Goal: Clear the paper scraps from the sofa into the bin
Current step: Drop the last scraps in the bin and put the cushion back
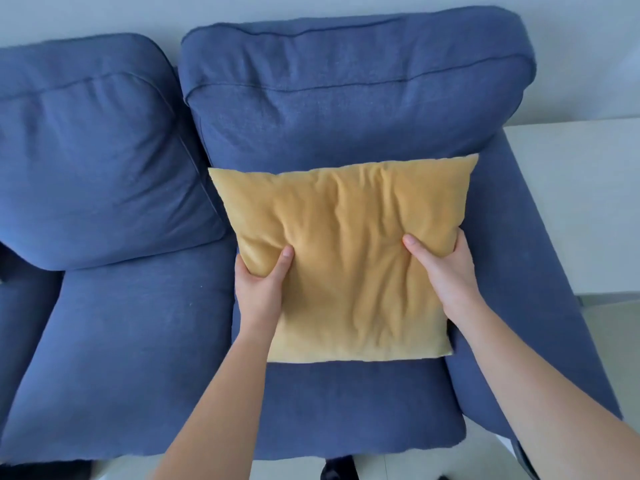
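Observation:
A mustard-yellow cushion lies over the right seat of the blue sofa, its top edge leaning on the back cushion. My left hand grips the cushion's left edge, thumb on top. My right hand grips its right edge the same way. No paper scraps and no bin show in this view; whatever lies under the cushion is hidden.
The sofa's right armrest runs beside the cushion. A white side table stands right of it. The left seat and two blue back cushions fill the rest. Pale floor tiles show at the lower right.

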A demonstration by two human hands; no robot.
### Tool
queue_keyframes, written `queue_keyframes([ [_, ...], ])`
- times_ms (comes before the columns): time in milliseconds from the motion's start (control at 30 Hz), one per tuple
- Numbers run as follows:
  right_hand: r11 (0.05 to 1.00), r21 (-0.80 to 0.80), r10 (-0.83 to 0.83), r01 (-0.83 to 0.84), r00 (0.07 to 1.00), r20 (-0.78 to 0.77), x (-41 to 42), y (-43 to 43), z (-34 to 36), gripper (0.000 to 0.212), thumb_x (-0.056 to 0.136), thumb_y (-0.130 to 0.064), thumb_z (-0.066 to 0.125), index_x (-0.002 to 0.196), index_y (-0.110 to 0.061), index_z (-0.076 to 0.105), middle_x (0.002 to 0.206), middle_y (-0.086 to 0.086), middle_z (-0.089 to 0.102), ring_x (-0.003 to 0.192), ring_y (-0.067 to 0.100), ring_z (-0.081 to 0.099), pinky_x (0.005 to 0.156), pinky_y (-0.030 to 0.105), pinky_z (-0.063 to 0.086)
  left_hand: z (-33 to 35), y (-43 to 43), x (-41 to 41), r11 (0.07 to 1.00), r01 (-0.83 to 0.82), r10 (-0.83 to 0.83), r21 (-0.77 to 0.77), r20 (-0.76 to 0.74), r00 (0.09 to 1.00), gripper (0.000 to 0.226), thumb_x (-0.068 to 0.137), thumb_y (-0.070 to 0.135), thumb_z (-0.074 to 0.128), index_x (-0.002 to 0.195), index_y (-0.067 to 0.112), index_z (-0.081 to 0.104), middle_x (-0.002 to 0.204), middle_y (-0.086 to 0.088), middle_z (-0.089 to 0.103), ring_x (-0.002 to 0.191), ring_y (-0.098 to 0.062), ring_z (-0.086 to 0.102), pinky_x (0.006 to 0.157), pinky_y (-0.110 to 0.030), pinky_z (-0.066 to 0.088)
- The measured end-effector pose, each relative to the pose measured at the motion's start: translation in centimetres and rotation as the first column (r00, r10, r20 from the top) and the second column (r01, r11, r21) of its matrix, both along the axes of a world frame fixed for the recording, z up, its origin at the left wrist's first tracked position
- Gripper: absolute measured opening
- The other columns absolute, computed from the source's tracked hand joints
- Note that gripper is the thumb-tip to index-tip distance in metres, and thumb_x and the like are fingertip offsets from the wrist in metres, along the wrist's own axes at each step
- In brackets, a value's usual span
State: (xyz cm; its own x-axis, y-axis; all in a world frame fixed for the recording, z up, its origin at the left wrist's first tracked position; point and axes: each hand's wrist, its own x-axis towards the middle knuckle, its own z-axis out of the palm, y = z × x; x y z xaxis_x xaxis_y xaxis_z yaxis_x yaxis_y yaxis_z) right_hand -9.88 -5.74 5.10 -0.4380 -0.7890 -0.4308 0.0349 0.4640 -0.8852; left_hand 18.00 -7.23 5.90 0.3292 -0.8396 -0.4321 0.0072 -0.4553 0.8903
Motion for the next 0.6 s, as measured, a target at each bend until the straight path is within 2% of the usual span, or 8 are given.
queue_keyframes([
  [100,0.996,-0.088,-0.013,0.010,0.999,-0.038,-0.8,-2.8,0.6,0.085,0.076,-0.052,0.094,0.148,-0.035,0.051,0.136,-0.019,0.066,0.125,0.005,0.065,0.110,0.038,0.051,0.5,-3.1,-0.4,0.996,0.049,-0.052,-0.072,-0.040,0.998,0.054,0.086,0.039,0.090,0.134,0.037,0.063,0.122,0.021,0.074,0.105,0.011,0.071,0.088,-0.014,0.053],
  [233,0.990,-0.138,-0.029,0.020,0.997,-0.064,-1.5,-6.4,-0.5,0.087,0.075,-0.053,0.094,0.149,-0.034,0.053,0.139,-0.018,0.067,0.127,0.004,0.066,0.115,0.041,0.051,-0.6,-6.9,-0.5,0.989,0.082,-0.087,-0.120,-0.044,0.995,0.057,0.086,0.040,0.090,0.136,0.038,0.063,0.126,0.021,0.074,0.114,0.005,0.070,0.097,-0.022,0.055],
  [400,0.989,-0.143,-0.039,0.028,0.996,-0.079,-1.9,-9.1,-3.0,0.087,0.076,-0.052,0.094,0.150,-0.034,0.053,0.140,-0.018,0.066,0.129,0.004,0.064,0.117,0.042,0.050,-3.1,-10.1,-0.3,0.990,0.104,-0.110,-0.095,-0.053,0.993,0.062,0.084,0.041,0.092,0.139,0.034,0.063,0.127,0.018,0.075,0.119,-0.002,0.070,0.106,-0.033,0.056],
  [600,0.992,-0.121,-0.037,0.029,0.997,-0.063,-2.4,-11.3,-4.8,0.086,0.075,-0.054,0.093,0.149,-0.034,0.054,0.139,-0.018,0.067,0.127,0.004,0.065,0.116,0.041,0.050,-5.2,-12.3,-0.6,0.988,0.123,-0.128,-0.088,-0.052,0.990,0.062,0.084,0.040,0.092,0.138,0.031,0.063,0.128,0.015,0.075,0.118,-0.004,0.072,0.107,-0.034,0.056],
])
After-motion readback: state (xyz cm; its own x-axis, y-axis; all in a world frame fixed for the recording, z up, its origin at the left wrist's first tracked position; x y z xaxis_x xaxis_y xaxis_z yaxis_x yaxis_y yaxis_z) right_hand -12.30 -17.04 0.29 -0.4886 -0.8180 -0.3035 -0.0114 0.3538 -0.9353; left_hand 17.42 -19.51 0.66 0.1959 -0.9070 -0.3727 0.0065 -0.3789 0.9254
